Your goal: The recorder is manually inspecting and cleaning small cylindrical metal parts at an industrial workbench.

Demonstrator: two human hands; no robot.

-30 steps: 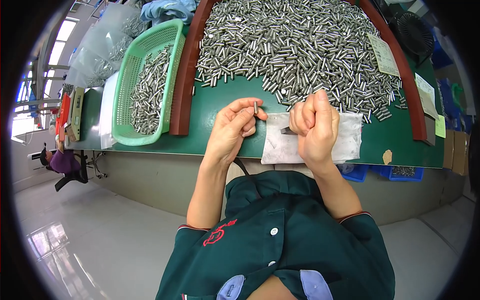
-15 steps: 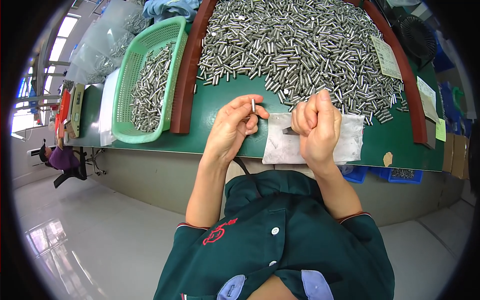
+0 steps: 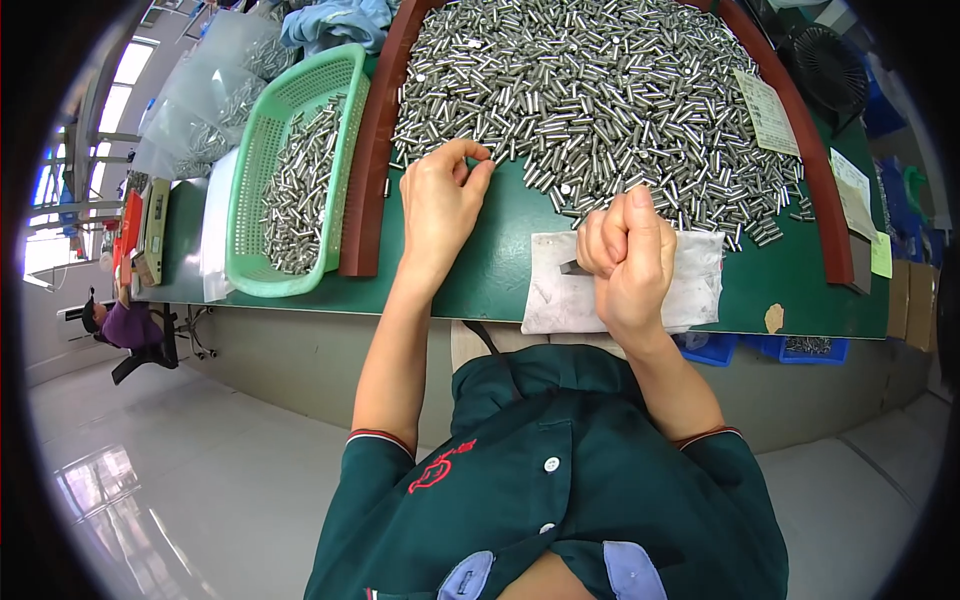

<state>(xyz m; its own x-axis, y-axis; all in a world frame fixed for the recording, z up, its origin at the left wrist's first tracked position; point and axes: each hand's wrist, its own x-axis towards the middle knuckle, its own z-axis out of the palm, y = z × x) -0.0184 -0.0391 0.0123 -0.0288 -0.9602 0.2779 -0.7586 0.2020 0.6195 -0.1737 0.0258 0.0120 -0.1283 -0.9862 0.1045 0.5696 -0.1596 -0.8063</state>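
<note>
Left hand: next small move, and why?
Probably a light pinch at the pin pile: the left hand is curled at its near edge, while the right hand grips a dark tool over the cloth. Whether the left holds anything is hidden.

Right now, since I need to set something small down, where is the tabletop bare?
Bare green tabletop lies between the left hand and the white cloth, and between that cloth and the right red rail. Crowded: the heap of metal pins beyond both.

Your left hand (image 3: 438, 205) at the near edge of piled metal pins (image 3: 600, 100), your right hand (image 3: 637, 260) curled around a dark tool (image 3: 571, 268), white cloth (image 3: 560, 312) below it.
</note>
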